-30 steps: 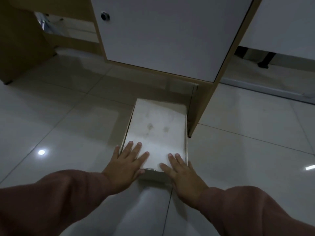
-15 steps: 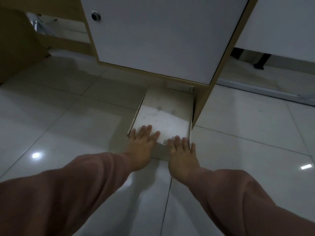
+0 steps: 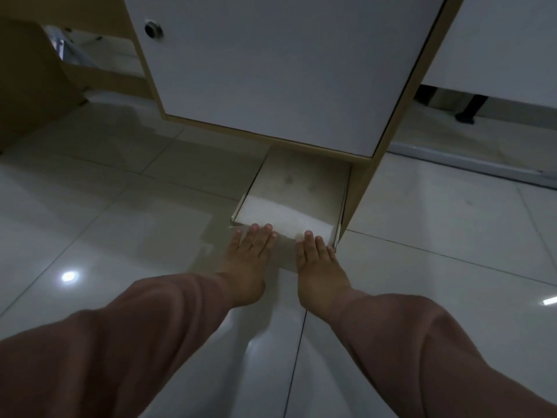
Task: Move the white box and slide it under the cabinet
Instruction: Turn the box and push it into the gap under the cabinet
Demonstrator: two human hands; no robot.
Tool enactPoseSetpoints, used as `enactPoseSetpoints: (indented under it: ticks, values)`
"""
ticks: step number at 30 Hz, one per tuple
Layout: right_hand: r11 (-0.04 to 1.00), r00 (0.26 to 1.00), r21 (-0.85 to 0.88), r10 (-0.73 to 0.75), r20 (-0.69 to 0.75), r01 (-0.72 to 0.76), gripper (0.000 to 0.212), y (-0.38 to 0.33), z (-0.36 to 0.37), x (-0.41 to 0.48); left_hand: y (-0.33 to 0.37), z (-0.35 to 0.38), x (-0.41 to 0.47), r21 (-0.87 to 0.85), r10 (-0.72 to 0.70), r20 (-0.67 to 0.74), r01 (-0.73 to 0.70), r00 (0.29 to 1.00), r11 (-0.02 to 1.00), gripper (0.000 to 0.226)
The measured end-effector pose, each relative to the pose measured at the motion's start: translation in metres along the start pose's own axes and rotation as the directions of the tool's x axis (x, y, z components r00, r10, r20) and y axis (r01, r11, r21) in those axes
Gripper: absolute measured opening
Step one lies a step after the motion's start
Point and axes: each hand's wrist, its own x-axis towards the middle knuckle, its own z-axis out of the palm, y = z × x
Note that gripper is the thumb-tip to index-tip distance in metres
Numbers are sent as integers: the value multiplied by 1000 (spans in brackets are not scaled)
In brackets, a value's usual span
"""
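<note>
Both my hands flat, fingers spread, no grip closed — left hand [image 3: 251, 251] and right hand [image 3: 318, 257] press the near end of the white box [image 3: 289, 203] on the floor [image 3: 120, 206], far half under the cabinet [image 3: 280, 70].

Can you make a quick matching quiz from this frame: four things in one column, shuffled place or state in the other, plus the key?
Things:
1. white box
2. left hand
3. right hand
4. round lock

Place or state:
A. upper left corner of the white cabinet door
B. flat, open, on the box's near edge, close to the cabinet's wooden side panel
C. far end already under the cabinet, near end still out on the tiled floor
D. flat, open, on the box's near edge, on the side away from the panel

Pairs: 1-C, 2-D, 3-B, 4-A
</note>
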Motion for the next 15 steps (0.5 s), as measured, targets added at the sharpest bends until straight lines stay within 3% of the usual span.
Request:
enactPoseSetpoints:
  ticks: [15]
  values:
    - [997,998,46,60,28,-61,76,23,-26,53,7,-27,57,-58,-36,37,38,999,998,91]
